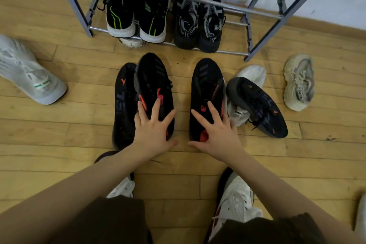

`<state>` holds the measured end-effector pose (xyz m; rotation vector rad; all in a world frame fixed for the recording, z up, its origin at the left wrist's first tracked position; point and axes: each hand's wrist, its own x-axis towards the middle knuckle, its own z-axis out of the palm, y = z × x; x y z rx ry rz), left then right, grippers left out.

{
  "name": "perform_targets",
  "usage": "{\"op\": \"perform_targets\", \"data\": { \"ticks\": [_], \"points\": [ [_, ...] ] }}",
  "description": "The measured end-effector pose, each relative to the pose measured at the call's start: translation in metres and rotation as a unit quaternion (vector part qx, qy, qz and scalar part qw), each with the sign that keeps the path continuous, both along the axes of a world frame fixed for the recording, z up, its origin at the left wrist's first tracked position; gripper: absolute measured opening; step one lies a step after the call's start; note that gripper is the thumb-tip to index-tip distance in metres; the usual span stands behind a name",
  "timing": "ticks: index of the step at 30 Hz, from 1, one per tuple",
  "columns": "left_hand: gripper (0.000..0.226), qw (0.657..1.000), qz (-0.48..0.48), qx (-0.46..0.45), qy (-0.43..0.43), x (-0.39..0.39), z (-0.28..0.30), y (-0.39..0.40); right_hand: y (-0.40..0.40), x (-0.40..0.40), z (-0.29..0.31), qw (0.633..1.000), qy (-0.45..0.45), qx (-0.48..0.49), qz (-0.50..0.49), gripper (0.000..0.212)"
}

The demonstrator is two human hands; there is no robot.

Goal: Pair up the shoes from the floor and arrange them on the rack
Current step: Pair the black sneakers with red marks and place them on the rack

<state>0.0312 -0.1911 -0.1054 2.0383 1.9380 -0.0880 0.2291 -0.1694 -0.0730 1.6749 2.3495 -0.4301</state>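
I see my left hand (153, 125) spread flat on the heel end of one black-and-red sneaker (153, 87), fingers splayed and straight, pressing down rather than gripping. My right hand (215, 130) lies the same way, fingers fanned, on the matching black-and-red sneaker (207, 85). Both sneakers sit on the wooden floor (59, 144) just in front of the metal shoe rack (263, 31), toes toward it, with a gap between them. A dark sneaker with grey lettering (123, 101) touches the left one's outer side; its mate (257, 105) lies tilted across a white shoe (251, 73) beside the right one. On the rack's lowest rails stand a black pair with green stripes (136, 16) and a black-and-grey knit pair (198, 20).
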Motion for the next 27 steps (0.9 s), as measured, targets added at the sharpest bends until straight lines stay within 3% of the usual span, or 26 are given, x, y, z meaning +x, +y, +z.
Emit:
{"op": "perform_targets", "data": {
  "ticks": [5, 11, 15, 21, 27],
  "points": [
    [0.093, 0.999, 0.015, 0.041, 0.002, 0.004, -0.003, 0.003, -0.004, -0.001, -0.002, 0.999, -0.004, 0.047, 0.016, 0.079],
    [0.074, 0.982, 0.031, 0.116, -0.149, -0.020, 0.005, 0.015, -0.002, 0.002, -0.001, 0.993, 0.080, 0.087, -0.008, 0.063],
    [0.068, 0.962, 0.068, 0.122, -0.235, -0.031, 0.019, 0.022, 0.011, 0.005, 0.001, 0.992, 0.073, 0.101, -0.023, 0.055],
    [0.054, 0.984, -0.008, 0.136, -0.117, -0.042, 0.025, 0.023, 0.015, 0.010, -0.005, 0.998, 0.013, 0.059, 0.019, 0.047],
    [0.048, 0.990, -0.057, 0.130, -0.019, -0.054, 0.008, 0.009, 0.016, 0.004, -0.011, 0.995, -0.024, 0.087, 0.031, 0.058]
  ]
}}
